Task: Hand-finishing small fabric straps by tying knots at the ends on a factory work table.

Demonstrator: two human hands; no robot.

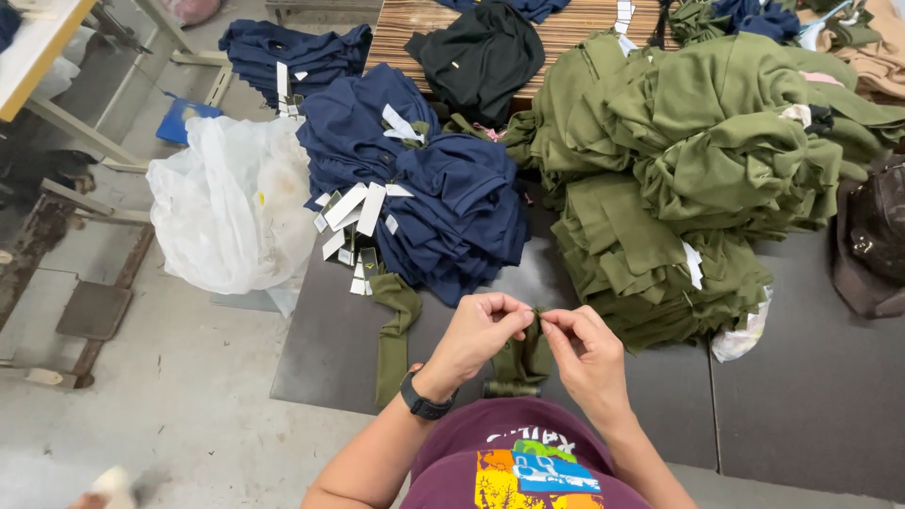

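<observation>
Over the dark table (811, 396), left hand (476, 337) and right hand (589, 351) pinch an olive fabric piece (524, 360) between closed fingertips

A dark worktable (811, 396) stands on grey concrete floor (179, 415) beside a metal-framed bench (57, 85).

A narrow olive-green fabric strip (524, 356) hangs folded from its pinched top edge, drooping in soft creases; its lower end lies rolled on the dark counter (811, 396), close to the person's body
</observation>
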